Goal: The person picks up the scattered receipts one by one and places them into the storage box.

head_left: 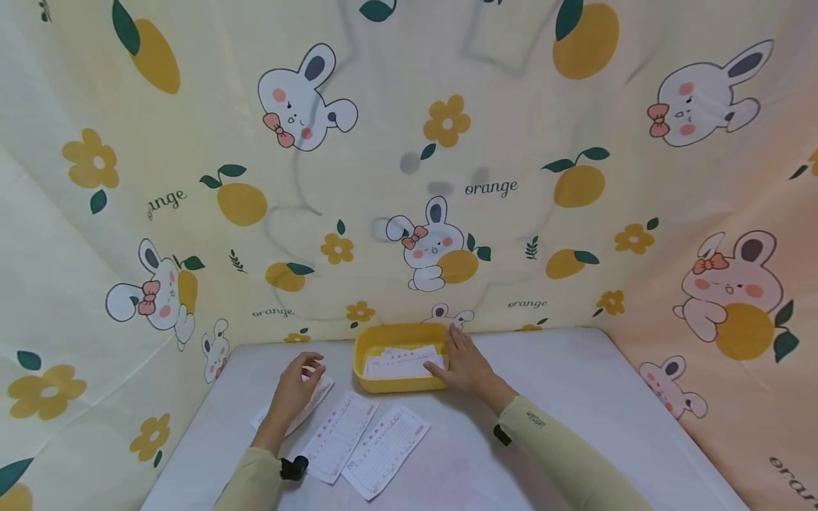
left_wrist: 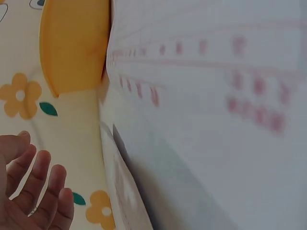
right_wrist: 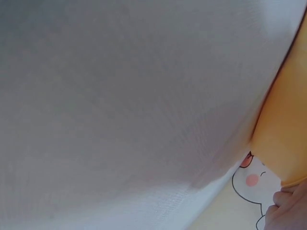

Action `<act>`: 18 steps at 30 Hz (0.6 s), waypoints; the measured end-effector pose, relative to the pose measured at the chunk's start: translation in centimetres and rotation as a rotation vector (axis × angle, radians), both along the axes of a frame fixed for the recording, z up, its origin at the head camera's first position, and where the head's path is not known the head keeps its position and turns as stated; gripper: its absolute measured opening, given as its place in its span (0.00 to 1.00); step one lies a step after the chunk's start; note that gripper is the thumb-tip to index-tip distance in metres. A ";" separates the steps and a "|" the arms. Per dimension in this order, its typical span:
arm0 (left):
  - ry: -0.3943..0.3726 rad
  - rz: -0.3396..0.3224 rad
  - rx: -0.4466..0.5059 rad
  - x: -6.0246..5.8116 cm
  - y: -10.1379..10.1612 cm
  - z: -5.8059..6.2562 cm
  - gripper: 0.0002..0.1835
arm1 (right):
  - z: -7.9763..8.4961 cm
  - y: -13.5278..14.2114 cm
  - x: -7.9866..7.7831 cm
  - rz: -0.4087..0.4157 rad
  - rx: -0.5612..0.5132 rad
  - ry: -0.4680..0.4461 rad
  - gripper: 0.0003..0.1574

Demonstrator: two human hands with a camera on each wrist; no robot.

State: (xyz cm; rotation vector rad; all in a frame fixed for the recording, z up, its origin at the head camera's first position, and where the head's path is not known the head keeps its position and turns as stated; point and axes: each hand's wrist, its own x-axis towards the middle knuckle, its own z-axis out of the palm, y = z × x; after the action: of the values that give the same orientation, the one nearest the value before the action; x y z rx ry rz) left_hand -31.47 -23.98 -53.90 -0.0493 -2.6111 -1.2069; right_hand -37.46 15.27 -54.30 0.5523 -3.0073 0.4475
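A yellow plastic basket (head_left: 397,386) stands at the back middle of the table, with several printed paper slips (head_left: 397,365) lying inside. My right hand (head_left: 471,367) grips its right end, the thumb over the rim and the other fingers along the outside. To the left of the basket, my left hand (head_left: 299,383) hovers with loosely bent fingers and holds nothing. Under it lies a paper slip (head_left: 313,406), partly covered by that hand and forearm. Two more printed slips, a middle one (head_left: 339,436) and a right one (head_left: 386,454), lie fanned in front of the basket.
The white-covered table (head_left: 556,397) meets a cloth backdrop (head_left: 396,149) printed with rabbits, oranges and flowers. This cloth rises right behind the basket and along both sides. A black wrist device (head_left: 294,468) sits by the left sleeve.
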 end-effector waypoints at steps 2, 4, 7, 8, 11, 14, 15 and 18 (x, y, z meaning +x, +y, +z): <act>-0.005 0.010 0.000 0.2 -0.6 -0.2 0.16 | 0.0 0.0 0.0 -0.001 -0.003 -0.007 0.73; 0.003 0.010 -0.003 0.3 -1.1 -0.3 0.16 | 0.0 0.0 0.0 -0.002 -0.003 -0.010 0.73; 0.005 0.025 -0.016 0.7 -1.9 -0.3 0.16 | -0.1 0.0 0.0 0.000 -0.002 -0.002 0.73; 0.006 0.027 -0.019 0.8 -2.2 -0.3 0.16 | -0.1 0.0 0.0 0.002 -0.005 0.002 0.73; -0.007 0.042 -0.030 1.1 -3.0 -0.1 0.17 | -0.1 0.1 0.0 0.005 -0.009 0.010 0.73; -0.036 0.051 -0.030 1.4 -3.8 0.0 0.19 | 0.0 0.0 0.1 0.007 -0.011 0.008 0.73; -0.048 0.055 -0.030 1.5 -4.1 -0.1 0.19 | 0.0 0.0 0.1 0.010 -0.015 0.009 0.72; -0.075 0.063 -0.035 1.9 -4.9 -0.1 0.20 | -0.1 0.1 0.0 0.014 -0.008 0.007 0.73</act>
State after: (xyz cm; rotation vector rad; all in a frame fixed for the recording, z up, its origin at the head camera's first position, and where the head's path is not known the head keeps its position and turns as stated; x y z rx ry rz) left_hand -29.55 -28.85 -54.05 0.0720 -2.6765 -1.1641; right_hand -37.44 15.34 -54.42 0.5733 -2.9955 0.4577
